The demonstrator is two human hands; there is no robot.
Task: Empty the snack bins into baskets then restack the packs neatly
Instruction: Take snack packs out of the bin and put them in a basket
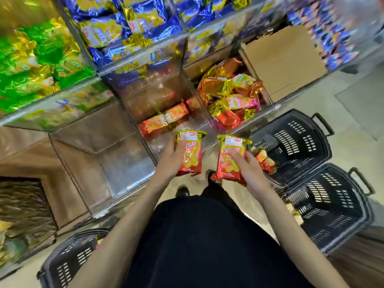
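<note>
My left hand (169, 160) grips a red and gold snack pack (192, 152) upright, just in front of the middle clear bin (145, 100). My right hand (250, 170) holds a second red and gold pack (228, 161) beside it. Inside the middle bin lie two red packs (164, 119) side by side at the bottom. The bin to its right (268, 94) holds a loose heap of orange, gold and pink packs (232, 94). A dark basket (295, 142) at the right holds a few red packs (265, 160).
A second dark basket (332, 206) sits below the first, a third (68, 260) at the bottom left. The clear bin (93, 161) on the left looks bare. Upper bins hold green packs (37, 65) and blue packs (128, 26). A cardboard sheet (284, 59) lies in the far right bin.
</note>
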